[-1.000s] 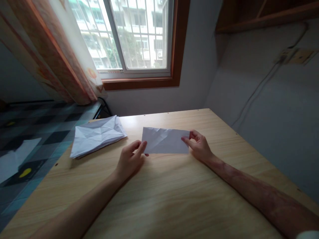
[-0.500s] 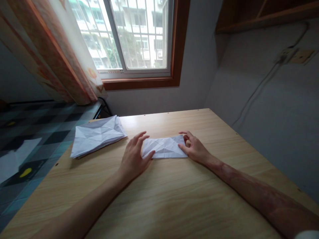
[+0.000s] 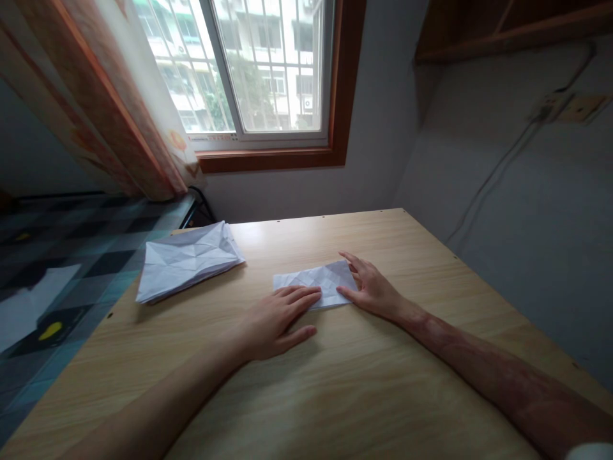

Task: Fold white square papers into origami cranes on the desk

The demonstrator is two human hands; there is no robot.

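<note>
A folded, creased white sheet of paper (image 3: pixel 313 282) lies flat on the wooden table (image 3: pixel 335 383). My left hand (image 3: pixel 280 319) rests flat with fingers stretched out, its fingertips pressing the paper's near left edge. My right hand (image 3: pixel 368 287) lies open against the paper's right end, fingers spread on it. Neither hand grips anything.
A stack of creased white paper (image 3: pixel 186 260) sits at the table's far left corner. Beyond the left edge lies a checkered bed cover (image 3: pixel 62 268). A window (image 3: pixel 253 70) with a curtain (image 3: pixel 110 96) faces me; a grey wall (image 3: pixel 517 211) runs along the table's right side.
The paper was held up by both hands, then laid down and folded flatter. My left hand has slid along its near edge with fingers stretched; my right hand flattened onto the right end.
</note>
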